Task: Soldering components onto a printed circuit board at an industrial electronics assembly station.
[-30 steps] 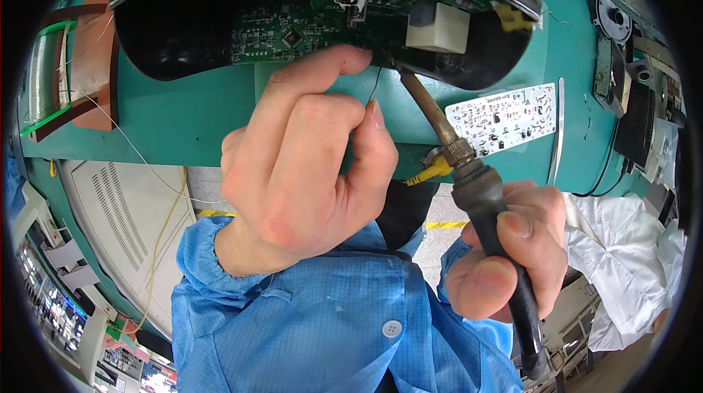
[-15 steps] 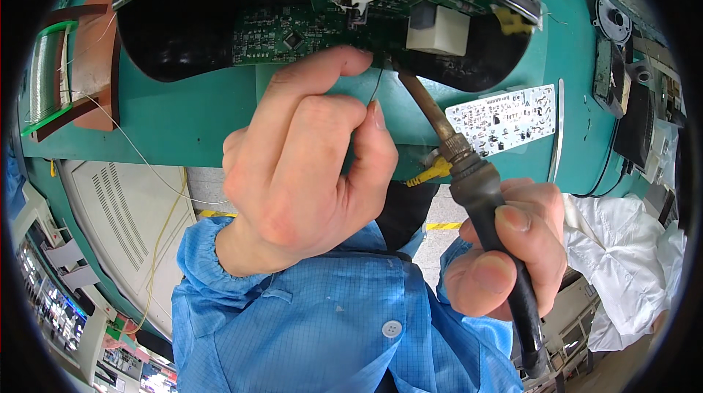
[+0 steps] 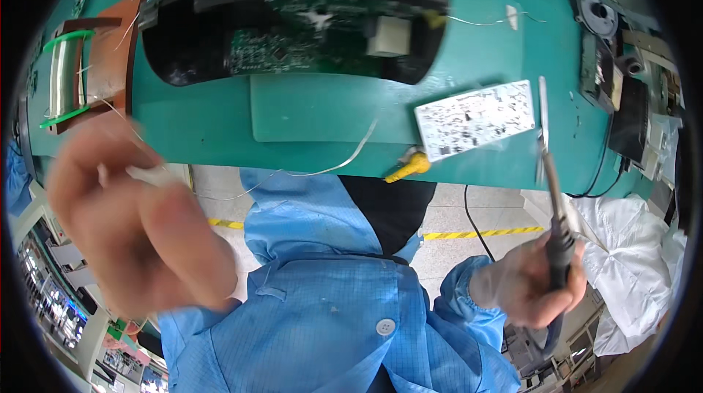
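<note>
My right hand (image 3: 538,283) grips the dark handle of a soldering iron (image 3: 560,243), whose metal shaft points up beside a white component-covered circuit board (image 3: 476,118). Over the near left part of the bench, my left hand (image 3: 139,224) is smeared by motion, so its fingers do not show clearly. A thin solder wire (image 3: 329,169) hangs in a loose curve at the bench's front edge, apart from the iron. Farther back lies a curved black housing (image 3: 183,41) holding a green circuit board (image 3: 271,49) and a white block (image 3: 389,35).
On the left a solder spool (image 3: 64,78) with green rims sits by a brown holder (image 3: 113,63). A yellow-handled tool (image 3: 410,164) lies at the front edge. A metal strip (image 3: 542,115), a round speaker-like part (image 3: 597,16) and dark boxes stand to the right.
Both hands have drawn away from the housing: the left toward the left, the right to the right with the iron. The housing now appears farther off and more to the left.
</note>
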`<state>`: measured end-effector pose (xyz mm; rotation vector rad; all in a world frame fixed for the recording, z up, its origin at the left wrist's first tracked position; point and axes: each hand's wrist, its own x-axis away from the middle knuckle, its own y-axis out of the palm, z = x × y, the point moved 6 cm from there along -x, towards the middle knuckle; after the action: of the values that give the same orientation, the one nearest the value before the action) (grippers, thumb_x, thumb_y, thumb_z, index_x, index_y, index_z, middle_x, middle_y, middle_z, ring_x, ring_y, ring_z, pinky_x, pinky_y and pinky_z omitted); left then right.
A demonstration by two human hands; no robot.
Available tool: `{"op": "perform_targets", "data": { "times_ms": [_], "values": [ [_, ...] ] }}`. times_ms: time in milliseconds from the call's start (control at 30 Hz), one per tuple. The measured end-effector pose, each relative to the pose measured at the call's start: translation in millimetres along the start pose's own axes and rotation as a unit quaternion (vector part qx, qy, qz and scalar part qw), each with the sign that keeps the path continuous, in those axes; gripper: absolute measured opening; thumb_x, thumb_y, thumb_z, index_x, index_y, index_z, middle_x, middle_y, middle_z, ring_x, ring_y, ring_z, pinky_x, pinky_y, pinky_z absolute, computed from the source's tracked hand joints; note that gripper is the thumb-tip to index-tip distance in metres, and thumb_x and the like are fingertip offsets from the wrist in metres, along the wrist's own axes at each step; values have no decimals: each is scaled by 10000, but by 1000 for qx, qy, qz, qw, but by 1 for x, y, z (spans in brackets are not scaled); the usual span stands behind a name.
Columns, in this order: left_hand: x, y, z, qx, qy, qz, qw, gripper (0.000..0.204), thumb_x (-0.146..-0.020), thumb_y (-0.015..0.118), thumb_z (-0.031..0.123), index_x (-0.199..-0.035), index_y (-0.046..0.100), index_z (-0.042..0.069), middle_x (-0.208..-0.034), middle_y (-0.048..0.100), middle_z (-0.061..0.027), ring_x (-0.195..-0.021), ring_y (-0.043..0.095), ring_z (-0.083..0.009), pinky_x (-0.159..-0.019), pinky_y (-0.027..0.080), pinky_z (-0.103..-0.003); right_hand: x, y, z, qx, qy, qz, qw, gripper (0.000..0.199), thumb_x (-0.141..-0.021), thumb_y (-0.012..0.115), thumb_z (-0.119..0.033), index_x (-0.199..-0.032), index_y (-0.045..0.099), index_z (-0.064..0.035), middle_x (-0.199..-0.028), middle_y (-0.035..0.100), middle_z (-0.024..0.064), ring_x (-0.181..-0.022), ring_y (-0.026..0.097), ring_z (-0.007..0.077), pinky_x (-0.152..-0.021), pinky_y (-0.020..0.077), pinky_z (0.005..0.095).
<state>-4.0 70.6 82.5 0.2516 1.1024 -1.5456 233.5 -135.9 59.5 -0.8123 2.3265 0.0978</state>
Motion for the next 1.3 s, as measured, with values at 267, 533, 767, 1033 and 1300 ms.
{"op": "perform_targets", "data": {
  "times_ms": [267,533,767,1033,1300],
  "values": [
    [15,37,-77,128,-259,-149,946,426,-816,638,62,-1214,496,9,-1046,592,-63,-865,582,-109,-660,479,-194,-47,-14,64,251,-12,26,968,436,-922,406,-248,-1191,455,92,-1048,587,236,-916,589,261,-846,440,365],
    [-5,16,-65,110,-226,-96,963,116,-845,563,20,-948,603,-13,-737,581,20,-666,481,-48,-592,392,-202,-59,-6,53,193,48,-5,980,405,-950,431,-202,-1265,413,52,-1098,588,219,-1031,564,277,-907,413,363],
    [-29,12,-5,205,-234,-177,934,127,-826,542,-20,-935,608,-8,-703,554,41,-632,449,-25,-556,365,-188,-37,83,-13,-215,-43,-61,974,834,-672,802,-192,-1323,304,-35,-1209,477,302,-1134,496,397,-926,439,489],
    [-32,8,18,320,-256,-220,885,180,-824,509,-41,-985,588,-25,-777,572,28,-685,469,-33,-603,389,-189,-32,89,-33,-260,-1,-66,963,946,-642,824,-279,-1375,244,-135,-1228,498,244,-1018,594,265,-833,509,376],
    [-25,12,18,303,-299,-264,866,86,-817,545,-11,-875,609,-12,-631,525,55,-549,424,-8,-476,330,-185,-31,81,-41,-242,-13,-36,970,1042,-552,837,-387,-1374,256,-119,-1194,530,228,-1008,598,198,-849,501,288]
  ]
}}
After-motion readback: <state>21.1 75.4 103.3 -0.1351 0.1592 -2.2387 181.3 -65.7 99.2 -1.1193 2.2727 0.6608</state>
